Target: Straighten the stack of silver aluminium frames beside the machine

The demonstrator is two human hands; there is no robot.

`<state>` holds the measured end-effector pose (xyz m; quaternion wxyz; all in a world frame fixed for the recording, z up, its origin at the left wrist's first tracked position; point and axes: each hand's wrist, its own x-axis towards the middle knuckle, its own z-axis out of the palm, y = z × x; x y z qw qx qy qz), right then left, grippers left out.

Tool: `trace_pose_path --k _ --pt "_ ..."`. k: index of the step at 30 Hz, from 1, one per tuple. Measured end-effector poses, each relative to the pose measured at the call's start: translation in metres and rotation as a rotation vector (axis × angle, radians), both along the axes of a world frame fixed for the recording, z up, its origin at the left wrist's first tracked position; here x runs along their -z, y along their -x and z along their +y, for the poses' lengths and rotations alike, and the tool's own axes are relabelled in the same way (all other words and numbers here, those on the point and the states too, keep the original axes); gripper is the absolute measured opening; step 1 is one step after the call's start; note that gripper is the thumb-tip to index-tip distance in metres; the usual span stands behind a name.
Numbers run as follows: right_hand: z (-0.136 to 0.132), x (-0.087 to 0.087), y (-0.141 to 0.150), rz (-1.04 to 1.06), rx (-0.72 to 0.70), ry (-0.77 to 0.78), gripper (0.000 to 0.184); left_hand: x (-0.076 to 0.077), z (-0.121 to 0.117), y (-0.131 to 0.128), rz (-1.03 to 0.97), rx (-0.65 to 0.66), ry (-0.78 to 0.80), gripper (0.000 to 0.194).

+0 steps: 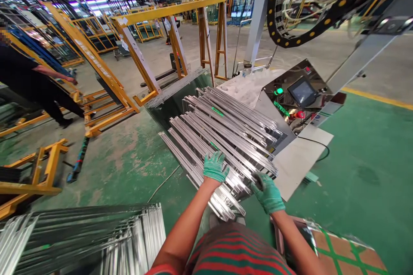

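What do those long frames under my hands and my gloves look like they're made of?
Frames: probably aluminium, bright silvery, with sharp reflections on thin straight bars. Gloves: apparently a green knit fabric, matte, on both the left hand and right hand.

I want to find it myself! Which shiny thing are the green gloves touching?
Look at the steel control box with the dark screen. Left of it lies a stack of silver metal frames. Both hands, left and right, rest on its near end, unlike the untouched stack bottom left.
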<state>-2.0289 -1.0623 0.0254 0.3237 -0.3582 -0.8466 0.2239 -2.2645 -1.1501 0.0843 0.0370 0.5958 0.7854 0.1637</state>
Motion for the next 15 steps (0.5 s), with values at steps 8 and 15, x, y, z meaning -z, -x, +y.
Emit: trace_pose_path --k 8,15 --pt "0.009 -0.013 0.004 0.139 -0.119 0.573 0.046 0.003 -0.008 0.001 -0.001 0.005 -0.067 0.05" --pt "0.014 -0.015 0.001 0.106 -0.246 0.686 0.054 -0.004 -0.017 0.001 0.023 -0.021 -0.031 0.047"
